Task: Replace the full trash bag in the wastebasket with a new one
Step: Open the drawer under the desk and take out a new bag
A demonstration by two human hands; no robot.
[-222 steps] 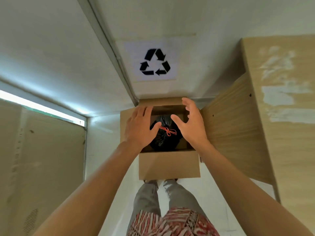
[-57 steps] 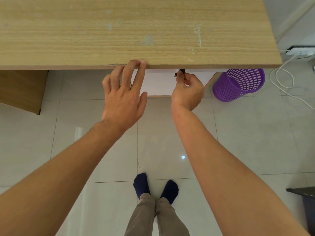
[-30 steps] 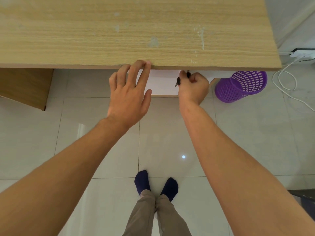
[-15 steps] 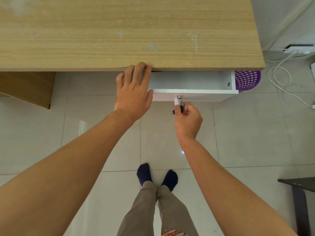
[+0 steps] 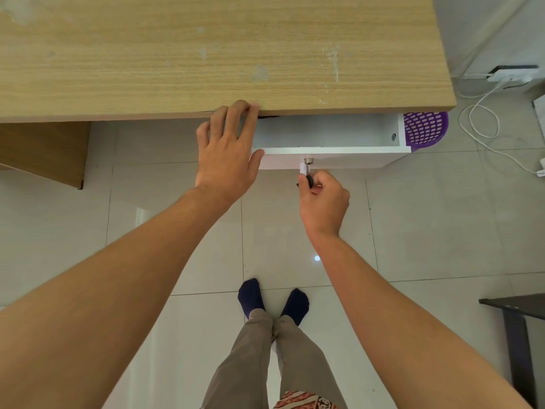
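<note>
Left hand flat against the desk edge, right hand pinching the drawer key, wastebasket well right.

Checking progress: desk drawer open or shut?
Open: the white drawer sticks out from under the desk, right hand pinching its key.

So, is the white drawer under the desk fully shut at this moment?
No: the white drawer stands pulled partly out from under the desk, its inside showing, while the right hand pinches the key at its lock.
</note>
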